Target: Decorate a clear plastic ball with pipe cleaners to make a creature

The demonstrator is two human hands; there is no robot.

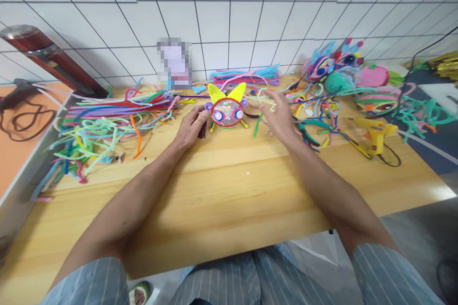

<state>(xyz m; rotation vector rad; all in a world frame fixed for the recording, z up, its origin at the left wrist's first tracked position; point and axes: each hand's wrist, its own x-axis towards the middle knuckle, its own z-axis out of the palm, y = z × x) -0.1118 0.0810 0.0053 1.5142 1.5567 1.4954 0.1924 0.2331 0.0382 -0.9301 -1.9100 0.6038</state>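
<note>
A small pipe-cleaner figure lies near the middle of the table, with pointed yellow ears, a red-rimmed glittery round face, large ringed eyes and purple curls at the sides. My left hand rests at its left side, fingers loosely stretched and close to the purple curl. Dark maroon strands show under those fingertips. To the right of the figure, my right hand has its fingers bent around a pale cream pipe cleaner; the grip is partly blurred. A short green pipe cleaner lies just below it.
Loose pipe cleaners spread over the left side, and a bundle lies by the tiled wall. Finished colourful figures stand at back right. A yellow glue gun and dark-handled pliers lie right. A red-brown flask stands left.
</note>
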